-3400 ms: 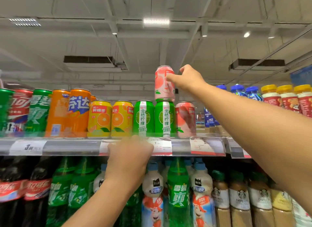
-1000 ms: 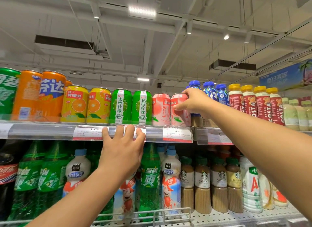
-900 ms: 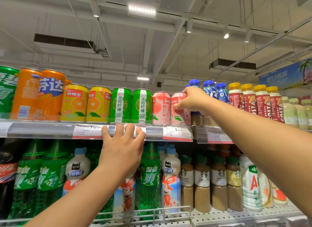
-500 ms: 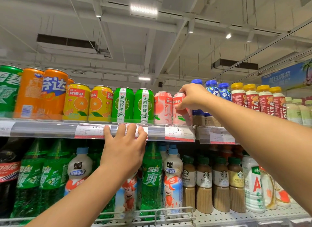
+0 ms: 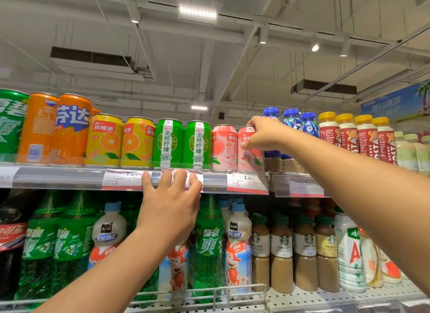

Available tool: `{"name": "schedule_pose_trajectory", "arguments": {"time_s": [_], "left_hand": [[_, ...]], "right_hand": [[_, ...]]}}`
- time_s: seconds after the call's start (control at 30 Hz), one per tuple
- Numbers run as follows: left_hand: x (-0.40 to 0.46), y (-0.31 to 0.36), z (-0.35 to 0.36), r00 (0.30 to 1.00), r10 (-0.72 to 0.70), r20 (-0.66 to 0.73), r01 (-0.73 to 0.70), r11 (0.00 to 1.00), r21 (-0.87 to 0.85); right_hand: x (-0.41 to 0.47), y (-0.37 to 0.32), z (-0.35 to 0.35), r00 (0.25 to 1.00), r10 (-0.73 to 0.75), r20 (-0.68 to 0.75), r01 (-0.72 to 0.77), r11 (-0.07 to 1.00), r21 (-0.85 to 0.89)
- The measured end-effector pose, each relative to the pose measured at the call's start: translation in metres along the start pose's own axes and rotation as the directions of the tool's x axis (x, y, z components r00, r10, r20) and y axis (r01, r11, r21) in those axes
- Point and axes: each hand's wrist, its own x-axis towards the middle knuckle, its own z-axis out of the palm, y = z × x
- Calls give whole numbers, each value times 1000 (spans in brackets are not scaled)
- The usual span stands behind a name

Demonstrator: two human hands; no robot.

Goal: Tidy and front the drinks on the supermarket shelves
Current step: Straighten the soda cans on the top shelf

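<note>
The right hand (image 5: 264, 133) has its fingers (image 5: 251, 123) curled over the top rim of a pink peach can (image 5: 250, 158), thumb against its front, gripping it where it stands upright at the front edge of the upper shelf (image 5: 58, 177). The can is pale pink with a red band at the top, white characters and a peach picture low on its side; the hand covers much of its label. It stands touching a second pink peach can (image 5: 223, 147) on its left, whose label faces front.

The left hand (image 5: 171, 208) lies flat with fingers straight and slightly spread, fingertips pressing the shelf's price rail over a price tag (image 5: 186, 180), most of which it hides.

Left of the pink pair stand two green cans (image 5: 183, 144), two yellow orange-drink cans (image 5: 119, 140) and orange Fanta cans (image 5: 55, 126). Blue-capped bottles (image 5: 290, 120) right of the hand are partly hidden behind the forearm. The price tags' small print is too blurred to read.
</note>
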Motion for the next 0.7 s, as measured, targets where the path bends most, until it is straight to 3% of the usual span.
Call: {"name": "schedule_pose_trajectory", "arguments": {"time_s": [0.5, 0.6, 0.7], "left_hand": [[-1, 0, 1, 1000, -4, 10, 4, 1000, -24], [-3, -4, -3, 999, 3, 49, -2, 999, -32], [-15, -14, -1, 993, 47, 105, -44, 998, -33]], "right_hand": [[1, 7, 13, 998, -19, -52, 19, 1000, 3], [-22, 9, 27, 986, -89, -144, 87, 996, -21], [-68, 10, 55, 928, -310, -205, 301, 951, -76]]}}
